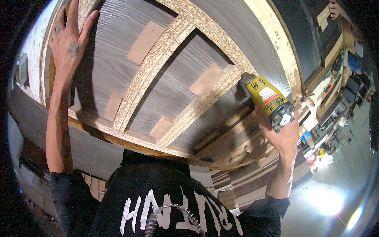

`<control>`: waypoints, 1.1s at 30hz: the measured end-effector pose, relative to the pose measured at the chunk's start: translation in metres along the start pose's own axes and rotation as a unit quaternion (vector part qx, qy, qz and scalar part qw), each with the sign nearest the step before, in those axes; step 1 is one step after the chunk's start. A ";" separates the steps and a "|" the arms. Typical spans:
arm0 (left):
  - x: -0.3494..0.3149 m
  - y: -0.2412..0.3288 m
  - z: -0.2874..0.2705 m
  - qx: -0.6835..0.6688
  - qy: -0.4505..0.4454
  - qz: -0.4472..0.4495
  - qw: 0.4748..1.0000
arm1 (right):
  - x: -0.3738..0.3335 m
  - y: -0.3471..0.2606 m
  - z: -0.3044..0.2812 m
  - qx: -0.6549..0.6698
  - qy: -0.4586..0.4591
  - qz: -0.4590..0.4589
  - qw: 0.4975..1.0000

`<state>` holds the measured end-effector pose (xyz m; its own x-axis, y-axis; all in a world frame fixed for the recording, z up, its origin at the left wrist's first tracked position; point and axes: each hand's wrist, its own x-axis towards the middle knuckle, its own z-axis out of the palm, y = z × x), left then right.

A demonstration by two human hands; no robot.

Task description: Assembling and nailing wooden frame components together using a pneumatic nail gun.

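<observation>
In front of me lies a panel frame of particleboard strips (132, 93) over dark wood-grain board (158, 75). My left hand (71, 45) lies on the frame's left edge strip, fingers stretched out and thumb apart, holding nothing. My right hand (282, 132) is wrapped round a yellow nail gun (266, 94) with a black end cap. The gun's dark front end is over the right part of the frame, near where a cross strip meets the long strip; whether it touches is unclear. Small thin board blocks (146, 42) stand against the cross strips.
A pale wooden edge strip (272, 31) with handwriting borders the panel on the right. Another person's hand (336, 8) is by a wood piece at the upper right. Stacked boards (252, 177) lie below right, and a cluttered bench (335, 87) stands farther right. A coiled hose (173, 207) hangs near my chest.
</observation>
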<state>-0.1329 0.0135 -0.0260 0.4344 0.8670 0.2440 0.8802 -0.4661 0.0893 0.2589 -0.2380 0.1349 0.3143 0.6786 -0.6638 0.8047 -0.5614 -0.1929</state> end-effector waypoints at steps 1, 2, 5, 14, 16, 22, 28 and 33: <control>0.002 0.011 -0.005 -0.002 0.000 -0.001 1.000 | -0.004 0.010 0.007 -0.033 0.045 -0.041 0.998; 0.005 0.027 -0.010 0.029 -0.028 -0.034 0.999 | -0.009 0.016 0.011 -0.065 0.090 -0.081 0.990; 0.005 0.045 -0.027 0.075 -0.076 -0.077 0.991 | -0.004 -0.017 0.000 -0.015 0.021 -0.015 1.000; 0.013 0.047 -0.028 0.023 -0.113 -0.084 0.990 | 0.002 -0.004 0.001 -0.121 0.037 -0.086 0.988; 0.008 0.037 -0.024 0.043 -0.092 -0.073 0.992 | 0.001 -0.005 0.003 -0.125 0.043 -0.093 0.987; 0.009 0.033 -0.022 0.075 -0.092 -0.064 0.991 | 0.004 0.007 -0.005 -0.062 -0.039 -0.037 0.997; 0.013 0.042 -0.032 0.042 -0.106 -0.074 0.991 | 0.009 0.001 -0.008 -0.065 -0.042 -0.048 0.996; 0.009 0.034 -0.028 0.016 -0.081 -0.049 0.995 | 0.008 -0.001 -0.007 -0.042 -0.039 0.008 0.998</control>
<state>-0.1040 0.0006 0.0064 0.3695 0.9261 0.0761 0.9242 -0.3748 0.0738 0.2646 -0.2289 0.1350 0.2899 0.6291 -0.7212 0.8402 -0.5281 -0.1229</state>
